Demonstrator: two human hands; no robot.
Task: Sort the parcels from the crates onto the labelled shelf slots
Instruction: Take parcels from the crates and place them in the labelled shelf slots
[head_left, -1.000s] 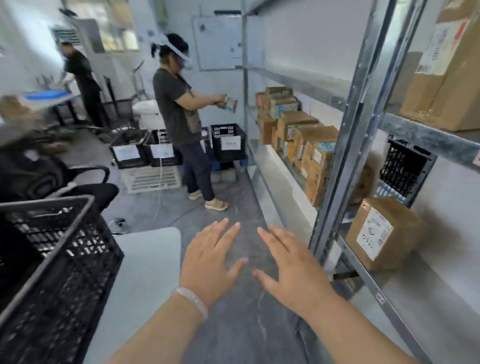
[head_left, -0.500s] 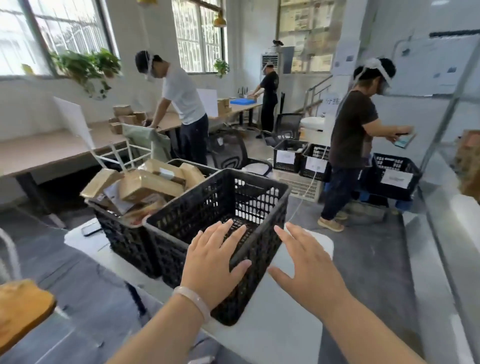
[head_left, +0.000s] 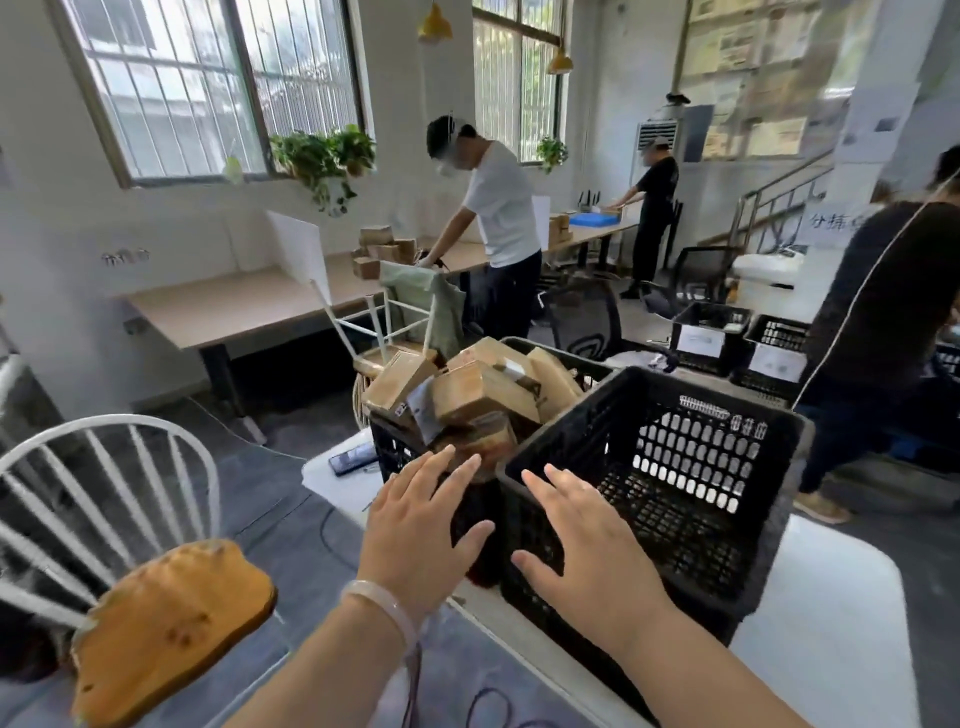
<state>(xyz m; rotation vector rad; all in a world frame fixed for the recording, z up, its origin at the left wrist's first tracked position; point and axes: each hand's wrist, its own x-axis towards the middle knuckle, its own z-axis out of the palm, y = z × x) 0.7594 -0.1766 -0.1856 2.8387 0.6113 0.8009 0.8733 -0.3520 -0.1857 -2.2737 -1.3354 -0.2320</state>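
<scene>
Before the crates, both hands are held flat, fingers spread, and nothing is gripped. The left hand (head_left: 421, 525) is raised in front of the full crate (head_left: 392, 452), the right hand (head_left: 587, 551) at the near wall of the empty crate (head_left: 696, 457); whether either touches cannot be told. Parcels (head_left: 483, 395) are heaped above the full crate's rim, tilted against one another. They are judged light, stiff cardboard with crushable corners, best taken by two opposite faces from the top of the heap, so that nothing is toppled. Two crates are counted on the white table (head_left: 831, 623), and two labelled crates (head_left: 709, 340) on the floor behind. At least five brown boxes are counted, plus one flat grey packet (head_left: 422, 410); more may be hidden. No shelf is seen.
</scene>
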